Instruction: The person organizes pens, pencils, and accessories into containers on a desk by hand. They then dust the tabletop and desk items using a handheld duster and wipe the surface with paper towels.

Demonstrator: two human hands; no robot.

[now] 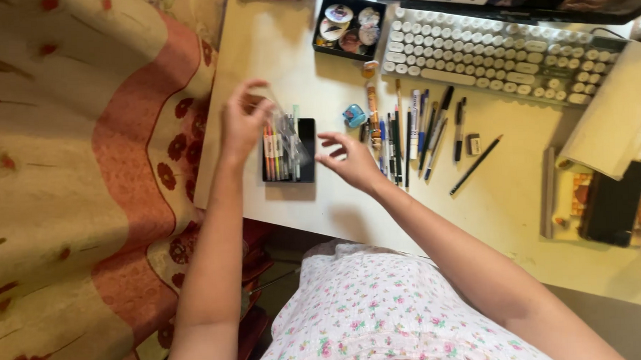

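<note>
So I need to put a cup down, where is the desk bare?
Bare desk lies between the left edge and the badge box, and below the lone pencil, toward the front edge. Crowded: the pen row and pen tray between both hands.

Two bare hands are in view: the left hand (pixel 242 122) and the right hand (pixel 348 160). Between them sits one black pen tray (pixel 307 134), holding about five or six coloured pens (pixel 278 154); the exact number is blurred. Just right of the right hand lies a row of roughly a dozen pens and pencils (pixel 404 138), too tightly packed to count surely. Further right lie one separate black pencil (pixel 475 165) and one small eraser (pixel 473 144). Above the right hand sits one blue sharpener (pixel 354 116). Beyond it stand one black box of round badges (pixel 348 26), about five in it, and one white keyboard (pixel 501 60).
</note>
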